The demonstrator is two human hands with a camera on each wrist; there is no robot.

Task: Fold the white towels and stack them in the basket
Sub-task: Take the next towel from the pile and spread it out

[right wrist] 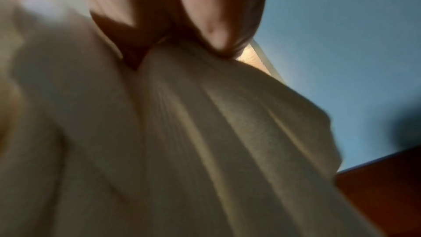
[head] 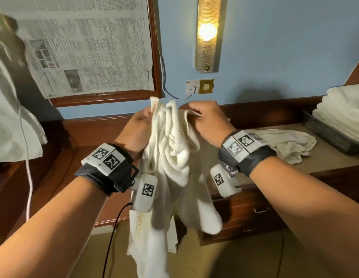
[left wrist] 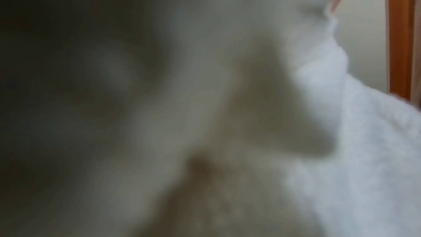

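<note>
A white towel (head: 170, 161) hangs bunched in the air between my two hands, its lower end dangling toward the floor. My left hand (head: 142, 121) pinches its top left edge. My right hand (head: 200, 117) pinches the top right edge, fingers curled. In the right wrist view, fingers (right wrist: 218, 30) clamp a fold of the towel (right wrist: 205, 141). The left wrist view is filled with blurred towel (left wrist: 341, 150). A dark woven basket (head: 331, 135) at the far right holds a stack of folded white towels (head: 343, 115). Another crumpled towel (head: 284, 143) lies on the counter.
A wooden counter (head: 325, 161) with drawers runs along the right. A lit wall lamp (head: 207, 33) and a socket (head: 194, 87) sit on the blue wall. A newspaper-covered frame (head: 90, 47) hangs at left. Cables (head: 114, 233) trail to the carpet.
</note>
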